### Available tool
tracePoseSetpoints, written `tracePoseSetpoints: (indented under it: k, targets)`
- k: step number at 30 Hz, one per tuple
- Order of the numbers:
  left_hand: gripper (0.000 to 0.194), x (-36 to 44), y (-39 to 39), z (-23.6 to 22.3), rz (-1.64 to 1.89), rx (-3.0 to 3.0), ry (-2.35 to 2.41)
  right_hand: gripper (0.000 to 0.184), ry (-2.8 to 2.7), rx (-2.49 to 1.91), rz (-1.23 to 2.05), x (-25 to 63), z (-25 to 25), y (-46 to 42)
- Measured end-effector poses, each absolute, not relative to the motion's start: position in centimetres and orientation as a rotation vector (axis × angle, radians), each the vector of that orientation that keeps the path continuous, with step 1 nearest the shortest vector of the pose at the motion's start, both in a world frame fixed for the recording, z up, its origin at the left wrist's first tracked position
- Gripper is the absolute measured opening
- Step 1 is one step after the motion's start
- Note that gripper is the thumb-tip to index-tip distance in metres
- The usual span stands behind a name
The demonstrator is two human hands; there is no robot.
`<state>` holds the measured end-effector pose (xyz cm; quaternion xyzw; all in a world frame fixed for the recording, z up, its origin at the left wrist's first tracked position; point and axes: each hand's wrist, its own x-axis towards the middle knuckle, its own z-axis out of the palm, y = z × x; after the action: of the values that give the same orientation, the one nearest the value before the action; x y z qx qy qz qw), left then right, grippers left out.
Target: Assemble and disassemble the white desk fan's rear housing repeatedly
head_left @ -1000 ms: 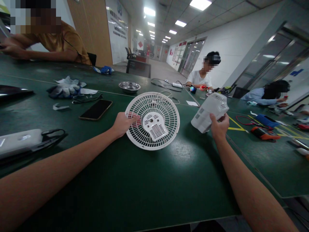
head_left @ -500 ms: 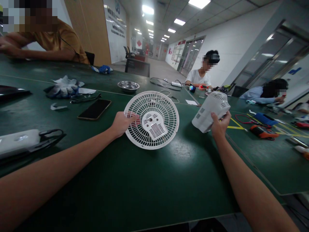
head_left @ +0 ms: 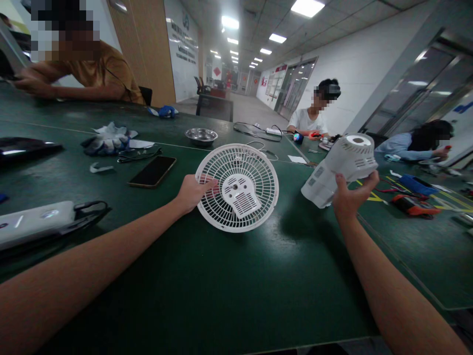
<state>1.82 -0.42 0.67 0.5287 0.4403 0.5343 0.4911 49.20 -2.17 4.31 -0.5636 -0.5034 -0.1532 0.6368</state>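
My left hand grips the left rim of a round white fan grille, thumb across its front and fingers behind the slats. A vented plate with screw holes forms the grille's centre, and a thin white cable shows behind it. On the right, my right hand holds a white plastic fan housing tilted above the table. Its rounded, vented end points up and away to the right; small grey labels mark its side. My right fingers are partly hidden behind the housing.
A black phone, gloves and a metal bowl lie on the green table. A white device is at the left edge. An orange-and-black meter lies at right. Several people sit around the table.
My right hand has moved right and tipped the housing, so its round vented end shows more. The grille stays in my left hand, nearly still. The view has shifted slightly.
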Motion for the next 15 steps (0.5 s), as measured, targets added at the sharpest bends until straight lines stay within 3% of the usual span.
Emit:
tracePoseSetpoints:
  k: [3,11,15]
  targets:
    - [0.016,1.8,-0.3,0.4,1.304,1.291,1.049,0.093,-1.244,-1.210,-0.512,46.0,4.2,-3.0]
    - [0.016,1.7,-0.4,0.7,1.292,1.309,1.040,0.085,-1.599,-1.669,0.062,38.1,1.8,-3.1]
    - [0.016,1.9,-0.4,0.7,1.292,1.273,1.027,0.081,-1.638,-1.961,0.116,37.8,0.9,-2.6]
